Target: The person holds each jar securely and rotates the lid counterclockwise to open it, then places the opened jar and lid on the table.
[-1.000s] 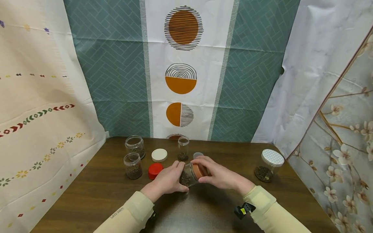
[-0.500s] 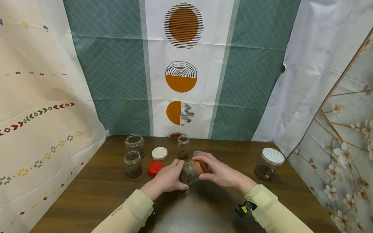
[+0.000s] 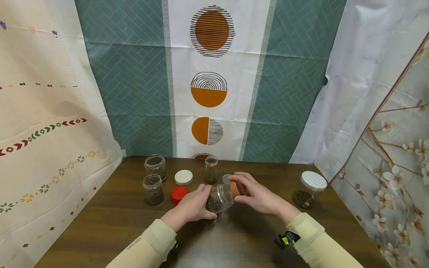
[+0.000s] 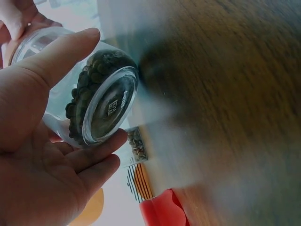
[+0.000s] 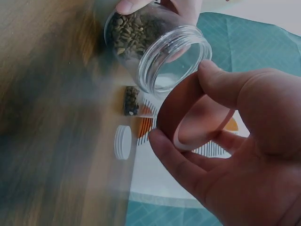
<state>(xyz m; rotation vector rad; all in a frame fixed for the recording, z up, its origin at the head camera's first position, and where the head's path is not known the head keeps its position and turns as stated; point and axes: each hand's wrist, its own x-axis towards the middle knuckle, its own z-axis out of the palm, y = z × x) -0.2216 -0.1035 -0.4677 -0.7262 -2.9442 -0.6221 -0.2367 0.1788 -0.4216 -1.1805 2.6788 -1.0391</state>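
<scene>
My left hand [image 3: 191,205] grips a clear jar [image 3: 218,201] around its lower part, tilting it so the mouth points right. Small brown pebble-like pieces [image 5: 129,35] lie inside the jar. Fingers and thumb of my right hand [image 3: 259,196] pinch a copper-coloured screw lid [image 5: 181,106] by its rim. The lid stands just off the jar's threaded mouth [image 5: 174,59], which is uncovered. In the left wrist view, the jar's round base [image 4: 110,106] faces the camera, its lower edge close to the table.
Two lidless jars [image 3: 155,167] [image 3: 153,191] stand at the left with similar pieces. Nearby lie a cream lid [image 3: 183,177] and a red lid [image 3: 179,194]. A narrow open jar [image 3: 211,172] and a pale lid [image 3: 226,178] are behind my hands. A capped jar [image 3: 308,190] stands at right.
My right hand has moved slightly right with the copper-coloured lid, which has come off the jar's mouth. The left hand keeps holding the tilted jar in about the same place.
</scene>
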